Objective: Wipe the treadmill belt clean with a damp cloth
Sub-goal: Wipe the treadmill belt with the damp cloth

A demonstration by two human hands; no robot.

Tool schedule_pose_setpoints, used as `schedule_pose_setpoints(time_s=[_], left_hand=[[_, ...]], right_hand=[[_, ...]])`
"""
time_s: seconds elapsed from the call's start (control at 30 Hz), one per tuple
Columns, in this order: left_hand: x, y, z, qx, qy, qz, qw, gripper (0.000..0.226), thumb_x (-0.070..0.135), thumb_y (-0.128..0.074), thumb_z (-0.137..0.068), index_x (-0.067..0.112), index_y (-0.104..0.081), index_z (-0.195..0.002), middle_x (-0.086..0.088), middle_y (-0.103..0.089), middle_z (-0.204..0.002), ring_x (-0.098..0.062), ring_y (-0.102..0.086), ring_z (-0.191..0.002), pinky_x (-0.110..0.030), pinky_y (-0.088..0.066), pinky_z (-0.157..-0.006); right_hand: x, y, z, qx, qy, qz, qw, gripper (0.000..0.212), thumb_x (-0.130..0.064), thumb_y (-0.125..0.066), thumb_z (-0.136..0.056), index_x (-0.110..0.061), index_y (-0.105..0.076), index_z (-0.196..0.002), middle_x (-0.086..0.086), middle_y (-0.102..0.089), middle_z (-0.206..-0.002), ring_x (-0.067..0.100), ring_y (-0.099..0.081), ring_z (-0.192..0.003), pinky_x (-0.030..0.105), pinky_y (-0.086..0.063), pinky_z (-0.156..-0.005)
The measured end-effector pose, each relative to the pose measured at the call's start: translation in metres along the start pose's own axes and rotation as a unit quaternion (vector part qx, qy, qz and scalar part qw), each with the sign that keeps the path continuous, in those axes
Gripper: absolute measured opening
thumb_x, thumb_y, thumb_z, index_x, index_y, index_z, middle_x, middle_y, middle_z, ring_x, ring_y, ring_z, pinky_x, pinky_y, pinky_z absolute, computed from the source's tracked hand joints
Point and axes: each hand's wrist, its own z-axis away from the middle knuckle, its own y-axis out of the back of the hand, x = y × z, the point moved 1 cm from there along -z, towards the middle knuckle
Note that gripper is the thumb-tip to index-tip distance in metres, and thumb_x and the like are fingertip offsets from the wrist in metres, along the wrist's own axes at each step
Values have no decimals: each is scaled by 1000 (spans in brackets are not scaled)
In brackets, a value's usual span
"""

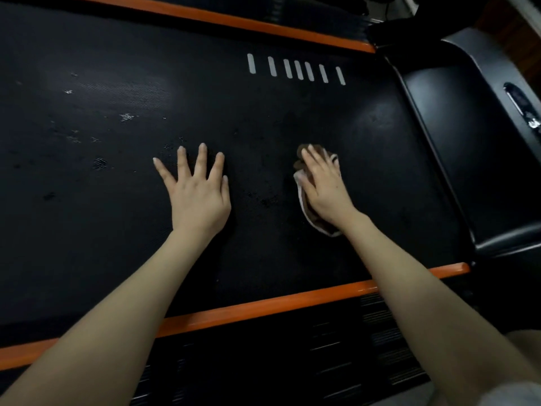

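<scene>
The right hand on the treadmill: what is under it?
A crumpled brown cloth with a pale edge, pressed onto the black treadmill belt. Only its edges show around the right hand; the cloth's middle and the belt below it are covered.

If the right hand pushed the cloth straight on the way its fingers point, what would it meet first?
Bare belt, then probably the flat white stripes. The far orange rail looks like the first raised obstacle, though depth is unclear.

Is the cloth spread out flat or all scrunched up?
Scrunched up. The cloth bunches in lumpy folds under the right hand, sticking out past its fingertips and near the wrist.
</scene>
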Motion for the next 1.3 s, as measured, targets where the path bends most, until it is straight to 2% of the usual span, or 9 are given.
schedule_pose_setpoints(time_s=[0.1,0.23,0.37,0.53,0.67,0.8,0.93,1.1,1.3], left_hand=[[0,-1,0,1,0,-4,1000,51,39,-23,-99,23,-29,-147,-9,-21,-156,-39,-8,-143,-65,7,-109],[0,-1,0,3,3,2,1000,51,38,-24,-99,24,-29,-147,-8,-20,-157,-38,-7,-144,-64,8,-110],[1,0,1,0,7,3,1000,51,38,-24,-99,25,-29,-147,-7,-20,-157,-37,-7,-144,-64,8,-110],[1,0,-1,1,12,8,1000,48,38,-25,-99,25,-35,-145,-7,-27,-154,-37,-13,-143,-63,10,-110],[-5,7,-13,14,27,15,999,51,41,-26,-96,21,-48,-138,-12,-39,-147,-40,-28,-138,-62,5,-111],[-21,11,-46,8,51,-11,999,48,40,-29,-99,26,-37,-144,-13,-27,-154,-39,-15,-142,-61,8,-111],[-33,3,-66,1,57,-23,998,51,44,-23,-99,30,-28,-148,-10,-18,-157,-40,-6,-143,-61,9,-111],[-31,-3,-67,21,54,-13,998,54,44,-19,-98,26,-34,-146,-13,-24,-155,-43,-10,-142,-61,4,-112],[-31,-6,-67,23,50,-25,998,61,47,-15,-92,25,-38,-143,-14,-29,-152,-44,-16,-140,-65,0,-110]], right_hand=[[-17,-6,-7,-4,-2,5,1000,55,-38,-34,-98,-11,-29,-146,8,-20,-156,30,-5,-145,50,-1,-117],[-61,-20,59,-77,197,10,977,59,-41,-31,-93,-11,-34,-144,8,-25,-154,35,-10,-143,51,-3,-115],[-49,-14,45,-94,308,63,945,57,-39,-33,-94,-10,-36,-143,10,-29,-152,32,-17,-143,47,-8,-117],[-29,-13,-55,-45,160,29,986,57,-41,-32,-97,-10,-32,-145,8,-26,-154,26,-12,-145,50,-9,-117],[-28,-17,-78,-17,156,36,987,65,-52,-26,-94,-13,-31,-145,5,-26,-154,24,-12,-145,48,-6,-118],[-25,-18,-76,-16,172,41,984,78,-65,-25,-86,-17,-26,-147,2,-20,-156,21,-6,-146,45,0,-118],[-23,-17,-98,-11,169,32,985,73,-61,-25,-87,-18,-29,-146,3,-22,-155,22,-9,-145,46,-1,-118],[-31,-16,-133,8,99,30,995,59,-48,-40,-96,-18,-31,-146,3,-21,-156,27,-9,-145,51,-2,-117],[-55,-25,-46,-68,314,0,947,59,-44,-40,-90,-14,-40,-141,4,-30,-152,32,-14,-143,48,-4,-116]])
